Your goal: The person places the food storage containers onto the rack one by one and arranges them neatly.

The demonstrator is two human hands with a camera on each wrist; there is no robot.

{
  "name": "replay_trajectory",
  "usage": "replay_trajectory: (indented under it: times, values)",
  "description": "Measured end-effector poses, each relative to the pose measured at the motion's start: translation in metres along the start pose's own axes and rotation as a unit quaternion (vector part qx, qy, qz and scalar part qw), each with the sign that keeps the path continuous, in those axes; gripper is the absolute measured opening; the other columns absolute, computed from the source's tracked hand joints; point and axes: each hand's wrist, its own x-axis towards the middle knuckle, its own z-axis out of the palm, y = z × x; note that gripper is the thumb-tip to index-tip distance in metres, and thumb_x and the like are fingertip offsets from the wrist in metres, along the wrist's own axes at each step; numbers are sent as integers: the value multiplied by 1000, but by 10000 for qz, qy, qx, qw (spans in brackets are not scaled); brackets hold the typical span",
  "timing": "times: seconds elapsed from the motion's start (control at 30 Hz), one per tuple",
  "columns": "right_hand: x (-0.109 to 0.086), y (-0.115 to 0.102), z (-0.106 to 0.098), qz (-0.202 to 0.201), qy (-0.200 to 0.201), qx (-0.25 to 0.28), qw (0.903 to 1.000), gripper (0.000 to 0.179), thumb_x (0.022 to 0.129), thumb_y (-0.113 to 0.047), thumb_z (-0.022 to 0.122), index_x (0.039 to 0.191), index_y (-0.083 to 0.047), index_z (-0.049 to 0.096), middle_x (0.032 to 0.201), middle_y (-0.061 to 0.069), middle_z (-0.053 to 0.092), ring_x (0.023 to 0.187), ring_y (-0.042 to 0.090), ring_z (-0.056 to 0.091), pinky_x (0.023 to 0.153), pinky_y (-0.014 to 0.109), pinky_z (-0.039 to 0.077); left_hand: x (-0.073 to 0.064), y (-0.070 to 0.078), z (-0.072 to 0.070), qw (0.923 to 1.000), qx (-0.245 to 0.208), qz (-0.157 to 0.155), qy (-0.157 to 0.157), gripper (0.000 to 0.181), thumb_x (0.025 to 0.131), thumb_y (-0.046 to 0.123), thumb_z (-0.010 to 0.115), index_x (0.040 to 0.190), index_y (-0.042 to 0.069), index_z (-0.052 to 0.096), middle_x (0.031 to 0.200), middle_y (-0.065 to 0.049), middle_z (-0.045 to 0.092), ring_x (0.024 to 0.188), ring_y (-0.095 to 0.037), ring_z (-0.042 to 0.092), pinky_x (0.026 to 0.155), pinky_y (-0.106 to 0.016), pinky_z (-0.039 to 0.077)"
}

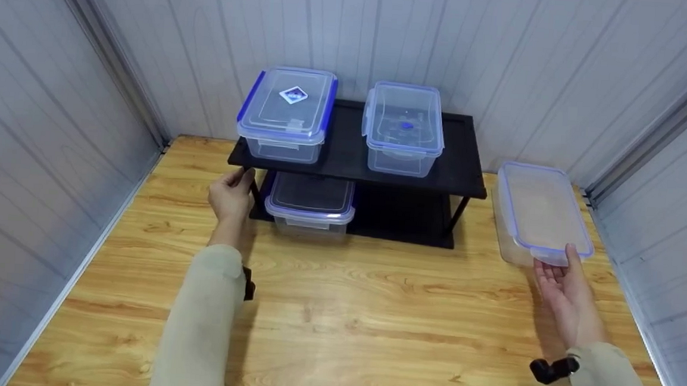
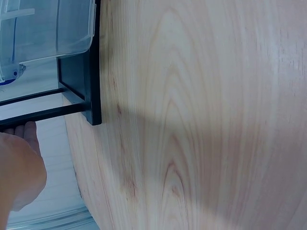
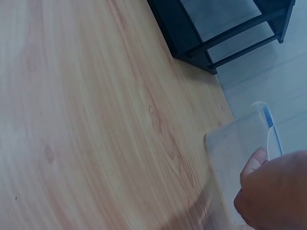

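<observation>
A black two-tier rack (image 1: pixel 347 139) stands against the back wall. At its front left post my left hand (image 1: pixel 230 195) grips the rack, just under the top shelf; in the left wrist view the fingertips (image 2: pixel 29 129) lie against the post. On the right, a clear food container (image 1: pixel 542 208) with a blue-edged lid sits on the wooden surface beside the rack. My right hand (image 1: pixel 570 296) holds its front edge, thumb over the lid and fingers below the rim. In the right wrist view the hand (image 3: pixel 273 191) hides part of that container.
Two lidded clear containers, a left one (image 1: pixel 289 106) and a right one (image 1: pixel 406 128), stand on the top shelf. Another lidded container (image 1: pixel 312 203) is on the lower shelf at the left. Ribbed pale walls (image 1: pixel 353 26) enclose the wooden tabletop (image 1: pixel 341 324) at the back and sides.
</observation>
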Motion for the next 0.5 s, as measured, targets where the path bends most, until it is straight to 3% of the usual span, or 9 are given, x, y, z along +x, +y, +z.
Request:
replay_trajectory:
  times: [0.2, 0.5]
  values:
    - [3, 4, 4, -148, 241, -132, 9995, 53, 86, -14, 72, 129, -28, 44, 118, -3, 55, 113, 7, 50, 106, 22, 40, 1, -1, 0, 10000, -8, -9, 18, 36, 81, 35, 78, 110, 12, 74, 108, -8, 72, 99, -17, 68, 83, -19, 55]
    - [14, 5, 9, -248, 491, 57, 9985, 37, 91, -7, 66, 118, -22, 46, 106, 0, 56, 103, 9, 54, 101, 19, 42, 0, 0, 0, 10000, 0, 41, -45, 36, 83, 32, 76, 111, 10, 73, 107, -11, 72, 97, -19, 69, 81, -20, 56]
